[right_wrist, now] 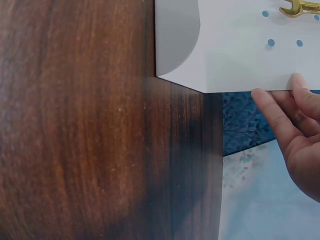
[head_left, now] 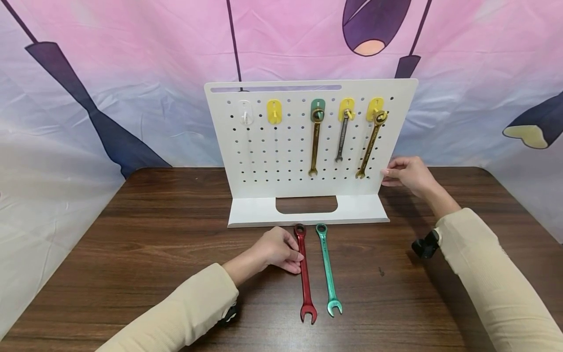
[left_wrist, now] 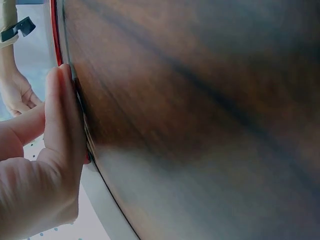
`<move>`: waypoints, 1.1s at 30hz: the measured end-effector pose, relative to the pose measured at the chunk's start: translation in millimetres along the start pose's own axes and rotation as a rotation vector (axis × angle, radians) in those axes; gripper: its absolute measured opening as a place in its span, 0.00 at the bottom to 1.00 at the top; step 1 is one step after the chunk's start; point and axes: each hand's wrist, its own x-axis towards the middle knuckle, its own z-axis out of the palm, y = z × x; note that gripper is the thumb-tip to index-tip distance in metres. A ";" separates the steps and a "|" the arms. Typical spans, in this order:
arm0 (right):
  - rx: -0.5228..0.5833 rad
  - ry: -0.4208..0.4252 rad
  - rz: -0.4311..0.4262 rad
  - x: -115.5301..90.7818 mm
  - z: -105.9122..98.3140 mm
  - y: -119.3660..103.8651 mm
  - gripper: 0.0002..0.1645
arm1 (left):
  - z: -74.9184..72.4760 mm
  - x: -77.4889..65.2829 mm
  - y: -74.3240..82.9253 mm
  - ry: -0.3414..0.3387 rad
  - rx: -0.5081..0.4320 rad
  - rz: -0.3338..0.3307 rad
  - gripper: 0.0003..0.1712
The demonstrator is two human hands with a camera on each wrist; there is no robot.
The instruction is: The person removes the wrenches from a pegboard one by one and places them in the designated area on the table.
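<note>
My left hand pinches the shaft of a red combination wrench lying on the table, its open end towards me. In the left wrist view, the hand partly hides the red wrench. Just right of it lies a green combination wrench. With thumb in front and fingers behind, my right hand grips the right edge of a white pegboard; the right wrist view shows the hand on that edge.
On the pegboard, a green hook and a yellow hook each bear a gold wrench. A grey wrench hangs between them. A white hook and a yellow hook are bare. A printed cloth hangs behind the brown table.
</note>
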 end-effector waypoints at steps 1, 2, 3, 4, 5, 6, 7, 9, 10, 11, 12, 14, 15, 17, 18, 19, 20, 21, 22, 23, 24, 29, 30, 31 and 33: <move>-0.004 -0.003 0.000 -0.2 -0.2 0.0 0.12 | -0.4 -0.1 0.0 -0.003 0.004 0.002 0.06; -0.001 0.001 0.002 -0.3 -0.3 0.0 0.12 | -1.0 -0.2 0.0 -0.008 0.008 0.003 0.05; 0.003 0.004 0.003 -0.3 -0.4 -0.1 0.11 | -1.6 -0.1 0.2 -0.010 0.009 0.001 0.05; 0.004 0.004 0.004 -0.4 -0.4 0.0 0.11 | -2.3 -0.2 0.4 -0.010 0.011 0.003 0.05; 0.007 0.004 0.003 -0.4 -0.4 0.1 0.11 | -3.0 -0.3 0.6 -0.012 0.014 0.002 0.05; 0.008 0.004 0.002 -0.3 -0.4 0.2 0.11 | -3.7 -0.4 0.7 -0.012 0.017 0.002 0.04; 0.006 0.000 0.002 -0.4 -0.4 0.3 0.11 | -4.5 -0.3 0.8 -0.013 0.017 0.000 0.04; 0.008 0.001 -0.001 -0.2 -0.2 0.4 0.12 | -5.9 -0.5 1.5 -0.012 0.015 -0.003 0.04; 0.004 -0.002 -0.003 -0.2 -0.2 0.6 0.12 | -6.5 -0.4 1.8 -0.012 0.014 -0.003 0.05; 0.007 0.003 -0.003 -0.1 -0.1 0.4 0.12 | -7.1 -0.6 2.0 -0.014 0.015 -0.003 0.05; 0.011 0.007 -0.003 -0.1 0.1 0.2 0.11 | -7.5 -0.6 2.3 -0.015 0.013 -0.003 0.05; 0.012 0.012 -0.001 0.0 0.2 -0.1 0.11 | -8.3 -0.5 3.3 -0.013 0.007 -0.005 0.06; 0.010 0.012 0.000 -0.2 0.3 -0.3 0.11 | -8.6 -0.5 3.8 -0.012 0.004 -0.005 0.06; 0.009 0.021 0.006 -0.5 0.4 -1.0 0.11 | -9.4 -0.3 4.9 -0.008 -0.001 -0.006 0.06; 0.003 0.018 0.007 -0.7 0.4 -1.2 0.11 | -9.7 0.1 5.6 -0.005 -0.004 -0.008 0.06; -0.002 0.018 0.008 -0.9 0.4 -1.6 0.12 | -10.3 0.5 6.0 -0.003 -0.003 -0.007 0.06; -0.003 0.021 0.009 -0.9 0.6 -1.9 0.12 | -10.9 0.9 6.4 -0.001 -0.001 -0.004 0.06; -0.004 0.021 0.010 -1.1 0.7 -2.2 0.12 | -11.6 1.5 6.8 0.000 0.001 0.000 0.06; -0.006 0.021 0.010 -1.1 0.8 -2.4 0.12 | -12.4 2.3 7.3 0.000 0.007 0.004 0.05; -0.007 0.022 0.010 -1.1 1.0 -2.7 0.12 | -13.3 3.1 7.8 0.000 0.011 0.008 0.05; -0.006 0.022 0.010 -0.9 1.1 -2.8 0.11 | -14.2 4.1 8.1 0.001 0.016 0.012 0.05; 0.006 0.028 0.008 0.0 1.7 -2.5 0.10 | -19.8 8.4 11.6 0.005 0.011 0.026 0.05; 0.009 0.028 0.007 0.1 1.8 -2.3 0.10 | -21.2 9.3 12.1 0.005 0.006 0.029 0.06; 0.010 0.027 0.006 0.1 1.7 -2.1 0.10 | -22.3 10.2 12.5 0.007 0.000 0.033 0.06; 0.010 0.025 0.006 -0.2 1.5 -2.0 0.10 | -24.8 11.9 13.7 0.010 -0.010 0.039 0.07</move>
